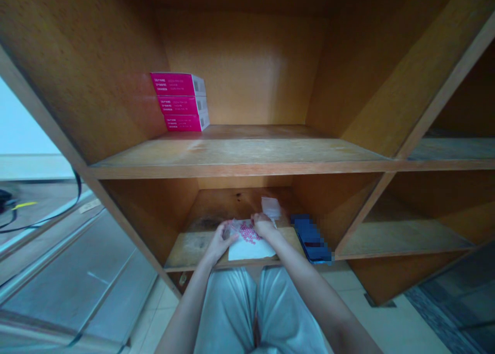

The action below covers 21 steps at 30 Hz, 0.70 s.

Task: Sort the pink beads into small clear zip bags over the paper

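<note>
Small round pink pieces (249,232), perhaps pills or beads, lie in a loose pile on a white sheet of paper (247,252) on the lower shelf. At the pile's left edge my left hand (222,239) has thumb and fingers closed around a clear plastic bag (232,228). My right hand (264,225) is over the pile's right side, its fingers bent down and pressed together; whatever they pinch is hidden. Just behind that hand lies a small see-through bag (271,208).
Three stacked pink boxes (180,105) stand on the upper shelf at left. A dark blue object (311,239), partly blurred, lies right of the paper. The shelf board (240,170) runs above my hands, with wooden side walls around them. A glass-topped frame (88,271) stands at left.
</note>
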Each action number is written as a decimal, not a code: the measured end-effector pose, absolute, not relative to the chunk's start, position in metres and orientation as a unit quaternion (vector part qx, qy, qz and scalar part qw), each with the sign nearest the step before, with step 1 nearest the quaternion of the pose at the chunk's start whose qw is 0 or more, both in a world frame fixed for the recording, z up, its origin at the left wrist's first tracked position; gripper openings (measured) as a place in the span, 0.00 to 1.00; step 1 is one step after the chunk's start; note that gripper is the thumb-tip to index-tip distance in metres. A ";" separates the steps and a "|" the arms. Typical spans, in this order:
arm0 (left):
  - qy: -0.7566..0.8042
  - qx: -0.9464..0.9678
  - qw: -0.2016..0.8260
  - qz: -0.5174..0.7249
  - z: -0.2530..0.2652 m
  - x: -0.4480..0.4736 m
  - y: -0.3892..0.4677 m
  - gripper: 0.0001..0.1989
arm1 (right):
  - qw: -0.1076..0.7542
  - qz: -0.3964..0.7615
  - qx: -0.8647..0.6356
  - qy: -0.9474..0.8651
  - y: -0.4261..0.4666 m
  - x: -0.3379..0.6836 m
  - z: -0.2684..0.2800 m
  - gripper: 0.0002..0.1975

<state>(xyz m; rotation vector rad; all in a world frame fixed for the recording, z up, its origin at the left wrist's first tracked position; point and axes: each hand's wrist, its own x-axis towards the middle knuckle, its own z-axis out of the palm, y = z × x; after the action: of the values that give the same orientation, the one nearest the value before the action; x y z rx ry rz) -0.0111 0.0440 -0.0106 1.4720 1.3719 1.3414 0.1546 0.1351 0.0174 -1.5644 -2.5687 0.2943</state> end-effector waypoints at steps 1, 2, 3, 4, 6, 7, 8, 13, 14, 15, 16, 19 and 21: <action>0.529 0.570 0.354 0.519 -0.010 -0.011 0.044 0.24 | 0.059 0.097 -0.518 -0.848 0.134 0.154 0.018 0.13; 0.528 0.571 0.354 0.519 -0.010 -0.011 0.043 0.24 | 0.059 0.097 -0.519 -0.847 0.133 0.154 0.019 0.13; 0.528 0.571 0.354 0.520 -0.010 -0.011 0.043 0.24 | 0.060 0.097 -0.520 -0.846 0.132 0.154 0.019 0.14; 0.527 0.571 0.355 0.520 -0.010 -0.011 0.044 0.24 | 0.062 0.097 -0.521 -0.846 0.131 0.155 0.020 0.14; 0.526 0.570 0.357 0.521 -0.011 -0.011 0.044 0.25 | 0.068 0.098 -0.525 -0.843 0.128 0.156 0.022 0.14; 0.525 0.569 0.358 0.522 -0.011 -0.011 0.044 0.25 | 0.072 0.098 -0.528 -0.841 0.127 0.157 0.023 0.14; 0.524 0.569 0.359 0.522 -0.011 -0.011 0.045 0.26 | 0.077 0.099 -0.530 -0.839 0.126 0.158 0.024 0.14; 0.531 0.571 0.357 0.515 -0.011 -0.011 0.044 0.26 | 0.154 0.151 -0.523 -0.825 0.121 0.161 0.031 0.11; 0.534 0.570 0.356 0.512 -0.011 -0.011 0.044 0.26 | 0.197 0.185 -0.508 -0.818 0.119 0.160 0.032 0.10; 0.538 0.570 0.355 0.510 -0.010 -0.011 0.044 0.27 | 0.248 0.223 -0.487 -0.807 0.118 0.159 0.033 0.09; 0.541 0.568 0.354 0.509 -0.010 -0.011 0.044 0.27 | 0.301 0.261 -0.461 -0.793 0.116 0.157 0.033 0.08; 0.538 0.568 0.355 0.511 -0.009 -0.011 0.045 0.26 | 0.413 0.350 -0.387 -0.746 0.107 0.149 0.032 0.07; 0.532 0.572 0.354 0.514 -0.008 -0.011 0.046 0.26 | 0.428 0.391 -0.364 -0.729 0.101 0.143 0.031 0.07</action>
<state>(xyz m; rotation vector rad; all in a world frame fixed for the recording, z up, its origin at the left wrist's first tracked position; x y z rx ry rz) -0.0106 0.0460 -0.0081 1.4798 1.3748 1.3296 0.1426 0.1009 0.0306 -0.9103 -1.8202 0.9770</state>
